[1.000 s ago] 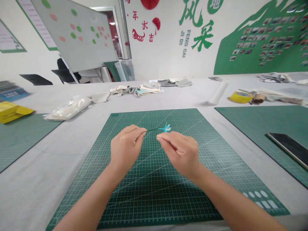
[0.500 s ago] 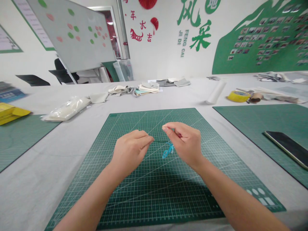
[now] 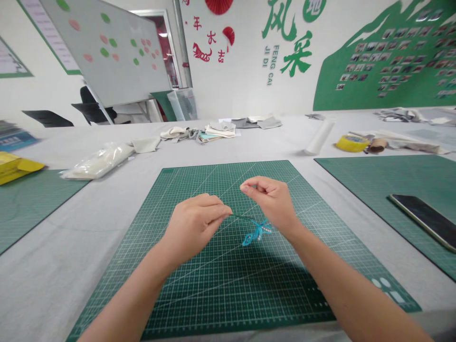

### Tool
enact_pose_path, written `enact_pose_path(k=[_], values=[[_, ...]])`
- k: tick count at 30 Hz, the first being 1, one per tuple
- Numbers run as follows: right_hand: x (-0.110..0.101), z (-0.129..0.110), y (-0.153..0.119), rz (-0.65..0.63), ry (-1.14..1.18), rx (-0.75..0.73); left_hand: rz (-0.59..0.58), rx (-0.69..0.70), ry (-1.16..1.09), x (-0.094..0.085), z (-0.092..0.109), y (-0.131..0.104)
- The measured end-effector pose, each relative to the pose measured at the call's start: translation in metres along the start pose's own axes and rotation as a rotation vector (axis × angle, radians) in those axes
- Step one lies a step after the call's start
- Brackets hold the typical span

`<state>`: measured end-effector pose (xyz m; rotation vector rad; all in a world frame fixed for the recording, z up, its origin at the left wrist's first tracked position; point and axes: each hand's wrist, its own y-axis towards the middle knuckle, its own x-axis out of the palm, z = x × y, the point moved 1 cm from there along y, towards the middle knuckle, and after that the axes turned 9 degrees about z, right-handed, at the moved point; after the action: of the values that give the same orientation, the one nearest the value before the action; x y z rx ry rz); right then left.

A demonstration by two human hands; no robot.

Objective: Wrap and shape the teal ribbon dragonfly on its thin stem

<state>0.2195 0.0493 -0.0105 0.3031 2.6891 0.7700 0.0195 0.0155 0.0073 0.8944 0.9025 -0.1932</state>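
Observation:
Between the thumb and fingers of my left hand (image 3: 195, 222) is the end of a thin green stem (image 3: 242, 217), held over the cutting mat (image 3: 213, 289). At the stem's right end hangs a blue openwork flower (image 3: 258, 232) with looped petals and small pale dots. My right hand (image 3: 272, 202) is above and right of the flower, its thumb and forefinger pressed together. Whatever that pinch holds, if anything, is too fine to see. The right hand's lower edge lies close to the flower; I cannot tell whether they touch.
A phone (image 3: 423, 218) lies on another green mat (image 3: 356, 175) at right. Farther back are yellow tape (image 3: 352, 143), a white roll (image 3: 319, 137) and fabric scraps (image 3: 221, 129). At left are a clear plastic packet (image 3: 101, 161) and a yellow packet (image 3: 16, 167).
The blue flower has moved slightly right and down and shows more fully. My right hand has risen a little away from it, and my left hand has shifted slightly right.

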Motion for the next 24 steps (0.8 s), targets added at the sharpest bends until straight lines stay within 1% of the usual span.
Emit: enact_pose_path(k=[3,7,10,12,14,17,19,24], values=[[0.001,0.009,0.005,-0.08,0.125,0.116,-0.005,-0.028,-0.089,-0.002,0.001,0.001],[0.007,0.019,0.007,-0.169,0.295,0.281,0.02,-0.124,-0.256,-0.004,0.001,0.002],[0.012,0.022,0.005,-0.2,0.41,0.394,0.1,-0.222,-0.346,-0.006,0.0,0.003],[0.017,0.022,0.002,-0.213,0.468,0.446,0.182,-0.287,-0.364,-0.006,-0.003,0.004],[0.021,0.021,-0.002,-0.216,0.478,0.482,0.262,-0.353,-0.352,-0.006,-0.006,0.005],[0.027,0.019,-0.008,-0.24,0.435,0.492,0.355,-0.449,-0.307,-0.004,-0.01,0.004],[0.03,0.016,-0.013,-0.277,0.403,0.456,0.397,-0.513,-0.279,-0.004,-0.013,0.003],[0.032,0.004,-0.024,-0.308,0.299,0.365,0.441,-0.607,-0.222,-0.004,-0.019,0.002]])
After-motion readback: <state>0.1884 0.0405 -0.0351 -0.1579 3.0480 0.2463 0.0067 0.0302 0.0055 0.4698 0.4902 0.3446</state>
